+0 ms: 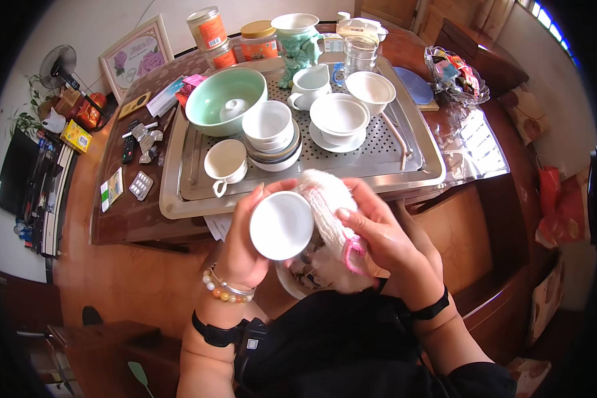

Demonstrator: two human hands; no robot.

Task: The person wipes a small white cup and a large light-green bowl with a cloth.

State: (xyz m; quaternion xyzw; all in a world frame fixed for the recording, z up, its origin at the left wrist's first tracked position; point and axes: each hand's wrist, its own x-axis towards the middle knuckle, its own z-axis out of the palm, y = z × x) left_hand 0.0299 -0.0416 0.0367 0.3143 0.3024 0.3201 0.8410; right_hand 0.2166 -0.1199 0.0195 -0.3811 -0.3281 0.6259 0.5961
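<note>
My left hand (244,244) grips a small white cup (281,226), its open mouth turned up toward me. Bunched in my right hand (378,229) is a white knitted cloth (328,214) with pink edging, pressed close against the cup's right side. Both hands are in front of a perforated metal tea tray (298,191). On the tray, nearest to them, are a white handled cup (226,161) and a stack of white cups (268,127) on bowls. A white lidded-type bowl on a saucer (339,119) stands right of the stack.
Farther back on the tray stand a green bowl (204,107), a white pitcher (311,84), a green figured vase (298,49) and a glass mug (360,52). Beneath my hands is a bin (293,283) holding scraps. A blister pack (141,185) lies on the table at left.
</note>
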